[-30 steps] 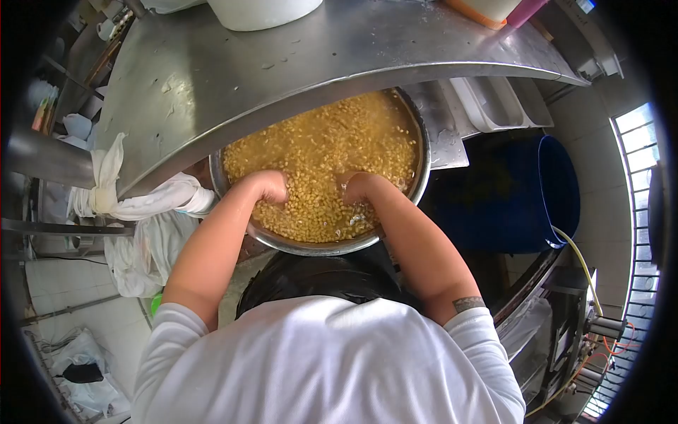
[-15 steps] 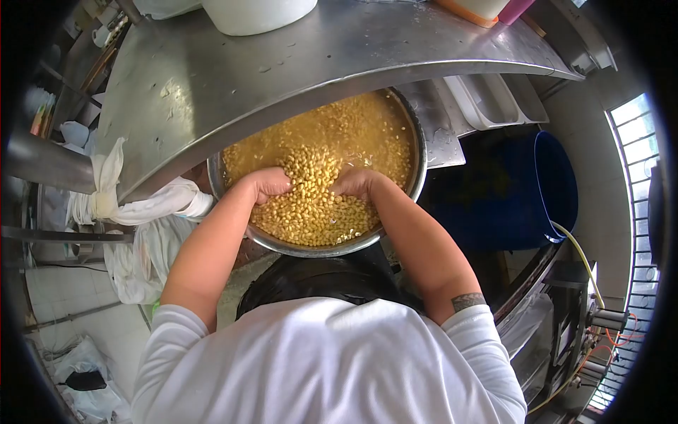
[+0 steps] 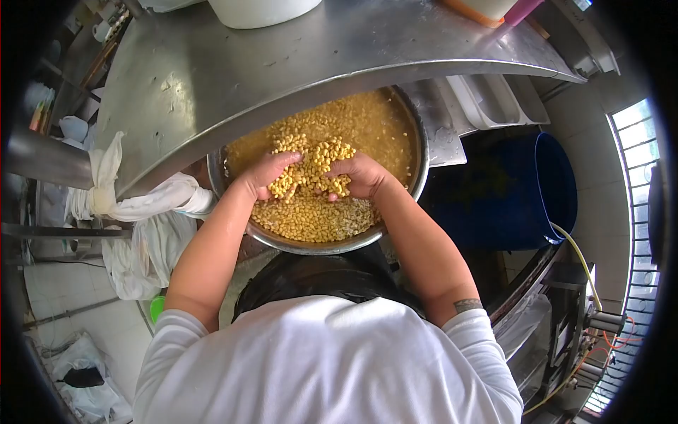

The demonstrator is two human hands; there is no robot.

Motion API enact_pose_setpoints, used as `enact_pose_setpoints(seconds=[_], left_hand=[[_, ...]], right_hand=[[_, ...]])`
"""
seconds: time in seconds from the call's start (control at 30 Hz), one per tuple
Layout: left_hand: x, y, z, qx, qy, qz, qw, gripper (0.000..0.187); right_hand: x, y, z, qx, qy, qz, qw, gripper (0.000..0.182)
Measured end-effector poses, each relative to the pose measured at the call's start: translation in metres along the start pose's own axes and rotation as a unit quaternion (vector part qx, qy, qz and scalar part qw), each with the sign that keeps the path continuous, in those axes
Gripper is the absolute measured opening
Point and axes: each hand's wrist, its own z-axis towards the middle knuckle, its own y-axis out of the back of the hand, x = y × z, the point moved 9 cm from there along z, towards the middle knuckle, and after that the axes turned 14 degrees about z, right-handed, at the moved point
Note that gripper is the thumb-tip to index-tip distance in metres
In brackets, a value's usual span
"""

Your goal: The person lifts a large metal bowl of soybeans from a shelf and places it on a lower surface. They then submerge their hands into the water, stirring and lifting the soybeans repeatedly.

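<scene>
A wide metal basin (image 3: 423, 152) holds yellow soybeans (image 3: 311, 225) in cloudy water. My left hand (image 3: 265, 172) is cupped around a heap of the beans, which spills over its fingers. Opposite it, my right hand (image 3: 366, 174) curls under another heap, thumb on top. Both hands are above the water, close together over the near half of the basin. Wet beans lie between them and below. The steel table hides the far left part of the basin.
The steel table (image 3: 282, 60) overhangs the basin and carries a white tub (image 3: 265, 10). A blue barrel (image 3: 487, 191) is at right, below metal trays (image 3: 487, 99). White cloth (image 3: 106, 177) is tied to a table leg at left.
Both hands have risen out of the bean pile, where their fingers were buried, and now lift cupped heaps of soybeans. The mound between them has broken apart.
</scene>
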Motion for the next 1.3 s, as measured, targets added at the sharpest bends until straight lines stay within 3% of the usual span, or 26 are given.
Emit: enact_pose_setpoints(seconds=[0.1,0.17,0.23,0.27,0.3,0.37,0.43,0.5,0.53,0.6,0.63,0.7,0.73,0.77,0.83,0.97,1.03,1.07,1.13,1.17,1.23,1.27,1.3], left_hand=[[0.001,0.009,0.006,0.014,-0.007,0.028,0.999,0.038],[-0.006,0.004,0.006,0.006,-0.032,-0.053,0.998,0.038],[-0.014,0.018,-0.001,-0.057,-0.041,-0.048,0.996,0.034],[-0.021,0.027,-0.007,-0.131,-0.051,-0.037,0.989,0.029],[-0.018,0.033,-0.003,-0.132,-0.051,-0.037,0.989,0.029],[-0.039,0.046,-0.004,-0.207,-0.142,0.215,0.944,0.028],[-0.041,0.048,-0.006,-0.197,-0.132,0.274,0.932,0.034],[-0.054,0.037,-0.017,-0.217,-0.141,0.512,0.819,0.048],[-0.048,0.038,-0.014,-0.217,-0.141,0.512,0.819,0.048],[-0.034,0.030,-0.004,-0.211,-0.151,0.670,0.695,0.061],[-0.031,0.024,-0.007,-0.211,-0.151,0.671,0.695,0.061],[-0.024,0.013,-0.012,-0.207,-0.060,0.744,0.632,0.069],[-0.022,0.009,-0.008,-0.127,0.031,0.738,0.662,0.068],[-0.019,0.011,0.001,-0.126,0.031,0.738,0.662,0.068],[-0.003,0.006,0.012,-0.056,0.075,0.790,0.606,0.063],[-0.007,-0.006,-0.006,0.006,0.113,0.769,0.629,0.060],[-0.031,-0.010,-0.022,-0.096,-0.049,0.713,0.692,0.051],[-0.033,-0.012,-0.030,-0.094,-0.049,0.714,0.692,0.051],[-0.071,-0.020,-0.058,-0.205,-0.204,0.650,0.703,0.042],[-0.071,-0.025,-0.062,-0.204,-0.204,0.650,0.703,0.042],[-0.095,-0.036,-0.091,-0.330,-0.334,0.570,0.674,0.034],[-0.097,-0.048,-0.095,-0.318,-0.364,0.612,0.626,0.043],[-0.097,-0.055,-0.097,-0.319,-0.364,0.612,0.626,0.043]], right_hand=[[0.003,0.000,-0.001,0.003,0.027,0.050,0.998,0.054],[0.003,0.007,0.002,0.030,0.037,0.035,0.998,0.055],[0.001,0.005,0.007,0.044,0.013,0.131,0.990,0.056],[0.007,0.002,0.005,0.044,0.044,0.106,0.992,0.066],[0.008,-0.002,0.005,0.045,0.043,0.106,0.992,0.066],[0.016,-0.011,0.001,0.066,0.069,0.149,0.984,0.076],[0.015,-0.010,0.006,0.099,0.052,0.154,0.982,0.080],[0.013,-0.010,0.008,0.134,0.034,0.159,0.978,0.084],[0.013,-0.012,0.008,0.144,0.030,0.161,0.976,0.086],[0.015,-0.015,0.006,0.154,0.026,0.164,0.974,0.088],[0.016,-0.015,0.005,0.144,0.030,0.173,0.974,0.089],[0.017,-0.012,0.004,0.134,0.034,0.183,0.973,0.089],[0.017,-0.013,0.004,0.141,0.034,0.180,0.973,0.091],[0.017,-0.014,0.003,0.149,0.033,0.178,0.972,0.092],[0.017,-0.016,0.002,0.157,0.028,0.181,0.970,0.093],[0.022,-0.019,-0.003,0.158,0.044,0.192,0.967,0.096],[0.023,-0.016,-0.003,0.145,0.053,0.198,0.968,0.096],[0.023,-0.013,-0.002,0.133,0.058,0.201,0.969,0.096],[0.024,-0.013,0.000,0.140,0.057,0.205,0.967,0.096],[0.024,-0.014,0.000,0.148,0.055,0.209,0.965,0.096],[0.026,-0.013,-0.001,0.150,0.062,0.207,0.965,0.095],[0.027,-0.014,-0.001,0.151,0.070,0.205,0.965,0.093],[0.027,-0.015,-0.002,0.151,0.069,0.204,0.965,0.093]])
